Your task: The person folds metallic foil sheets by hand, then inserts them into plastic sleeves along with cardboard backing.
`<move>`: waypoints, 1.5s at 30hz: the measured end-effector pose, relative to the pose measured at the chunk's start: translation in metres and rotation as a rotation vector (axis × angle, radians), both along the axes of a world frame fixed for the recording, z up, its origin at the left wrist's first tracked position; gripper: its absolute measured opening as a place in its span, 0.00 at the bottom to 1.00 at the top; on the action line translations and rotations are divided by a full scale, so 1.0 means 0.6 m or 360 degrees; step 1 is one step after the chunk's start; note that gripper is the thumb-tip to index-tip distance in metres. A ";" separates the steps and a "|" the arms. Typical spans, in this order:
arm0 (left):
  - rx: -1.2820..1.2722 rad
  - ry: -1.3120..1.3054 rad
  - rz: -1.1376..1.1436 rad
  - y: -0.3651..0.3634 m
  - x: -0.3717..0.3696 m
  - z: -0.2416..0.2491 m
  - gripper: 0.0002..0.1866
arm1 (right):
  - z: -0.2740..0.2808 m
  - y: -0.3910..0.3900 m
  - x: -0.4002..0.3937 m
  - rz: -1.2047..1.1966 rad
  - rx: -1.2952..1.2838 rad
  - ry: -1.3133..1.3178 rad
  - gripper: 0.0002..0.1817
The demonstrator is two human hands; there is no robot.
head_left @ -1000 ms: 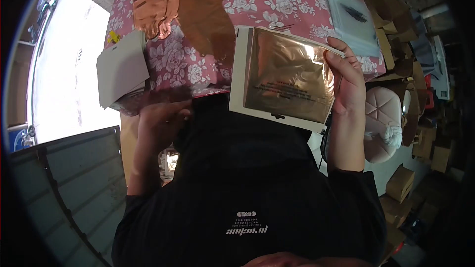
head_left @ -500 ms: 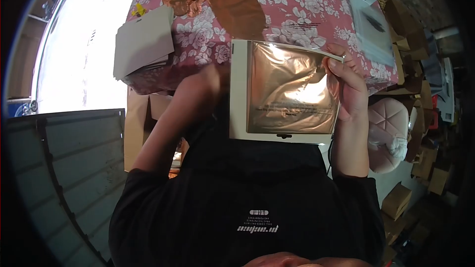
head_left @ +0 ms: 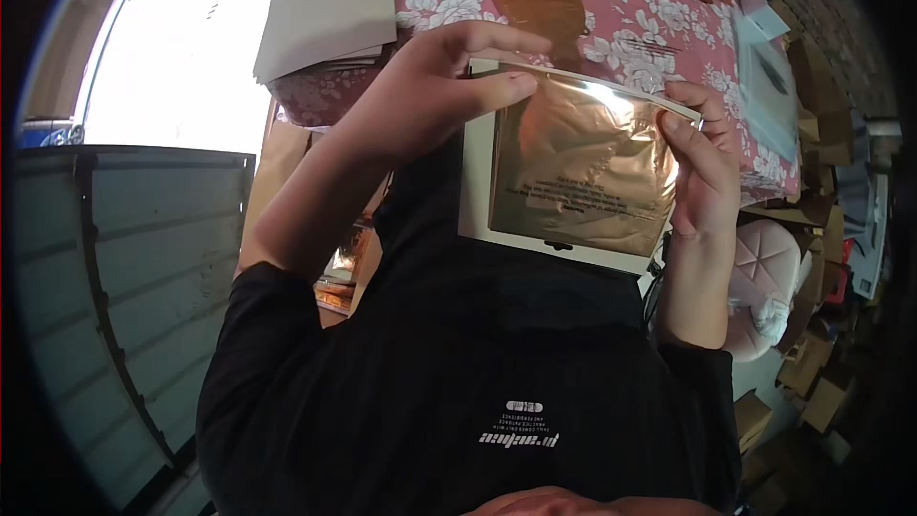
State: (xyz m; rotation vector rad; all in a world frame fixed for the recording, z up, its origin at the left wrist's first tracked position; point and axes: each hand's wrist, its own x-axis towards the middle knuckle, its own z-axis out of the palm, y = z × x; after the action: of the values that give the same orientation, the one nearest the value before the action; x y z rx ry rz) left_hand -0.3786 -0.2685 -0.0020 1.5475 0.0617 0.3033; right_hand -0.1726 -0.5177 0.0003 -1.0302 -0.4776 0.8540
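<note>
A flat packet (head_left: 583,167) has a pale card backing and a shiny copper-coloured foil sheet under clear plastic, with small dark print near its lower edge. It is held tilted in front of my chest. My right hand (head_left: 702,148) grips its right edge, thumb on the front and fingers behind. At the upper left corner, my left hand (head_left: 458,76) has its thumb on the front face and its fingers stretched along behind the top edge. How firmly the left fingers press is hidden.
A stack of pale cards (head_left: 330,19) lies on the flowered pink tablecloth (head_left: 439,5) at the left. Copper foil pieces (head_left: 535,0) spread at the back. Clear plastic bags (head_left: 769,96) lie at the right edge. A padded stool (head_left: 764,268) and cardboard boxes (head_left: 826,377) stand to the right.
My left hand has risen from beside the packet to its upper left corner. The packet has tilted slightly, still in my right hand. The view has shifted, so the table sits further right.
</note>
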 end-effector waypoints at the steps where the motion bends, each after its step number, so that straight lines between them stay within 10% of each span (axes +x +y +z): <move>1: 0.0470 0.0054 0.0257 -0.009 0.003 0.009 0.22 | -0.002 0.004 -0.004 0.0013 0.0002 0.0002 0.16; 9: -0.0543 0.0024 0.0084 0.003 -0.022 -0.013 0.15 | -0.019 0.005 0.001 0.0024 0.0023 -0.0136 0.17; 24: -0.0186 -0.0092 -0.0222 0.031 -0.036 -0.015 0.16 | -0.014 -0.021 0.037 0.0284 0.0056 -0.0445 0.11; 31: 0.0133 0.0191 0.0308 -0.018 -0.019 0.017 0.13 | -0.007 0.003 0.025 0.0032 -0.0240 -0.0567 0.07; 39: 0.0313 0.0210 0.0515 -0.052 -0.035 0.082 0.26 | 0.093 0.010 0.020 0.0554 -0.0375 -0.0833 0.24; 45: 0.0738 -0.0034 0.0622 -0.032 -0.075 0.102 0.25 | 0.114 0.053 -0.029 0.0452 -0.0627 -0.1339 0.06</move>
State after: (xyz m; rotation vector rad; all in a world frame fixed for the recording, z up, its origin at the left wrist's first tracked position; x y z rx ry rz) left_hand -0.4237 -0.2875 0.0590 1.9897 0.2965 0.6796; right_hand -0.1898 -0.4857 0.0688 -1.7154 -1.2198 0.7467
